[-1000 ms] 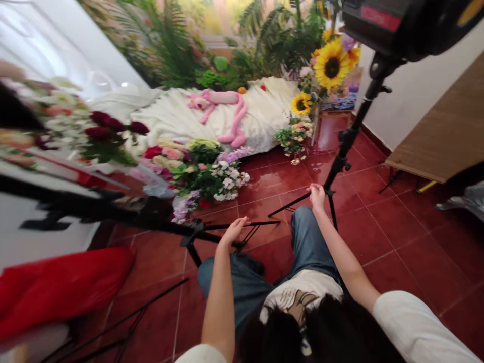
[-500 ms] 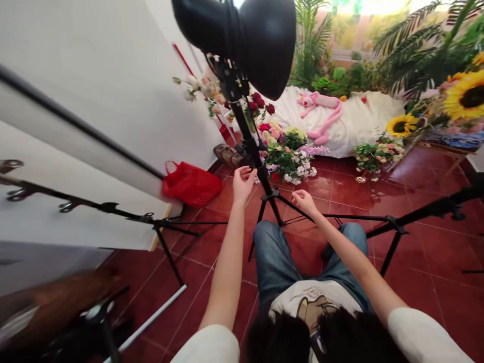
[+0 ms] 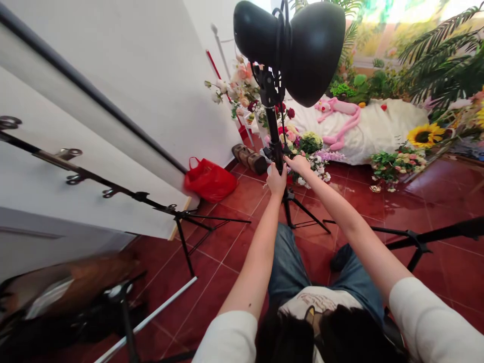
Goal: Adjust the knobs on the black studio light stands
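In front of me stands a black light stand point(image 3: 271, 121) carrying a large black studio lamp point(image 3: 315, 53), its cable looped over the top. My left hand point(image 3: 277, 177) is closed round the stand's pole below the lamp. At a collar slightly higher on the same pole, my right hand point(image 3: 297, 164) has its fingers closed, apparently on a black knob; the fingertips are partly hidden. The stand's tripod legs point(image 3: 308, 214) are spread on the floor just beyond my knees.
Left of the stand are a red bag point(image 3: 209, 180) and a brown rolled item point(image 3: 249, 159). Another black stand with clips point(image 3: 124, 190) leans across the left; a tripod point(image 3: 419, 239) stands right. Behind are flowers point(image 3: 312, 143) and a pink plush toy point(image 3: 342, 113) on white cloth point(image 3: 393, 118).
Both hands have come onto the pole; before, the left was beside it and the right apart from it. The lamp and background sit further right in view.
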`<action>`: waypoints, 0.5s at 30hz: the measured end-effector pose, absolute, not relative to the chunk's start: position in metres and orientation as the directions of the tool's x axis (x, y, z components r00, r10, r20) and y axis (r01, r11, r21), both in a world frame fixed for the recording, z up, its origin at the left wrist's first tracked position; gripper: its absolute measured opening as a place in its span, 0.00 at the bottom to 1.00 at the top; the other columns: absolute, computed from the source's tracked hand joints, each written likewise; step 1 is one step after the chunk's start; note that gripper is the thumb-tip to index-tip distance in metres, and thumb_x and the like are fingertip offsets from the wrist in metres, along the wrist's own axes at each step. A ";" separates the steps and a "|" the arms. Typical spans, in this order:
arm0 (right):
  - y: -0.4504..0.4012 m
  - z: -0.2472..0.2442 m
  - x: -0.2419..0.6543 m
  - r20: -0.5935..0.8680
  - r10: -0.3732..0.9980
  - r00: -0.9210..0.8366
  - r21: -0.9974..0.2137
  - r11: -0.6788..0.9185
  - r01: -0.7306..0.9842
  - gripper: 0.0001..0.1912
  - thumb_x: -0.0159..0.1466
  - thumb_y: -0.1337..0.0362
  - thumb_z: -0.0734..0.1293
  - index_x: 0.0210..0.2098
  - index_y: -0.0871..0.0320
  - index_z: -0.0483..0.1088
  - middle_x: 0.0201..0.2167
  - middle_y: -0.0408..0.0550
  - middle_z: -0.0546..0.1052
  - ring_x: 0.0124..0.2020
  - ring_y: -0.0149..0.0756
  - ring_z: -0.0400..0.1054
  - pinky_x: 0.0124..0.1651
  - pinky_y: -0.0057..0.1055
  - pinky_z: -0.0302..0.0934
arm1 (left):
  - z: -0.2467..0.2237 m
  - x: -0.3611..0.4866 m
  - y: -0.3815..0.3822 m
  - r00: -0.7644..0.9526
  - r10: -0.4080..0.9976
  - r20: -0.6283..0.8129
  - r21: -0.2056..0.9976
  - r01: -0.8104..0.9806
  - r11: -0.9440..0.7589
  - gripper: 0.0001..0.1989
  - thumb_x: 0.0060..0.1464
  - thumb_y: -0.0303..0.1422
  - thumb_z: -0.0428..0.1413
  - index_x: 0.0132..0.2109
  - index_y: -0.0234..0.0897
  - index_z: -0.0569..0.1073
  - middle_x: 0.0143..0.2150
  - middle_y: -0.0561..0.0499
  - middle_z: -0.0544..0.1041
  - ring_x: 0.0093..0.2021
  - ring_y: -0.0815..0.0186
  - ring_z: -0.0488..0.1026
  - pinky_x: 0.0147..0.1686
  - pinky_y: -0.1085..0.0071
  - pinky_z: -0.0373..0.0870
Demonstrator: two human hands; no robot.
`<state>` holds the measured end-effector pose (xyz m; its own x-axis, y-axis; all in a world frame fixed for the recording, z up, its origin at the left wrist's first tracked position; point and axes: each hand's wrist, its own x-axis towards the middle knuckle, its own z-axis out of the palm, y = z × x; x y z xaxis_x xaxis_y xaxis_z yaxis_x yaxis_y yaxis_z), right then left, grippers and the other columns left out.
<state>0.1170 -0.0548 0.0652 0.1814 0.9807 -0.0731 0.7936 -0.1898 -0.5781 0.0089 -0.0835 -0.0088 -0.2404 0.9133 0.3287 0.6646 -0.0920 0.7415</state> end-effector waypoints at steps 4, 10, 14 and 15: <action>-0.053 0.066 0.113 -0.072 0.981 0.180 -0.553 -0.190 0.812 0.31 0.68 0.44 0.60 0.47 0.67 0.77 0.47 0.68 0.79 0.54 0.52 0.74 0.54 0.38 0.64 | -0.014 0.011 -0.078 -0.272 0.887 0.373 0.727 0.679 -0.098 0.32 0.64 0.50 0.49 0.62 0.27 0.67 0.53 0.30 0.78 0.53 0.51 0.78 0.51 0.64 0.71; -0.051 0.068 0.108 -0.058 0.986 0.159 -0.508 -0.166 0.845 0.27 0.71 0.49 0.58 0.47 0.66 0.78 0.49 0.66 0.79 0.56 0.50 0.72 0.57 0.36 0.62 | -0.020 0.011 -0.073 -0.267 0.878 0.399 0.699 0.708 -0.103 0.32 0.63 0.49 0.51 0.60 0.25 0.69 0.48 0.30 0.80 0.49 0.51 0.80 0.46 0.64 0.73; -0.051 0.053 0.116 -0.052 0.996 0.075 -0.586 -0.092 0.805 0.24 0.71 0.52 0.57 0.34 0.62 0.77 0.39 0.60 0.81 0.48 0.47 0.75 0.52 0.34 0.63 | -0.027 0.010 -0.068 -0.284 0.857 0.431 0.679 0.728 -0.100 0.32 0.63 0.49 0.50 0.60 0.24 0.70 0.46 0.30 0.81 0.48 0.51 0.81 0.45 0.64 0.73; -0.051 0.046 0.118 -0.030 0.998 0.050 -0.634 -0.058 0.772 0.23 0.71 0.54 0.57 0.32 0.60 0.76 0.37 0.56 0.81 0.45 0.44 0.75 0.50 0.33 0.63 | -0.028 0.010 -0.067 -0.289 0.853 0.434 0.676 0.731 -0.096 0.32 0.62 0.49 0.50 0.59 0.24 0.70 0.45 0.30 0.81 0.47 0.51 0.81 0.45 0.64 0.73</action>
<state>0.1179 -0.0512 0.0464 0.0499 0.9983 -0.0302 0.7716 -0.0577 -0.6335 0.0099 -0.0665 -0.0280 -0.2888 0.8534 0.4339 0.7307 -0.0964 0.6759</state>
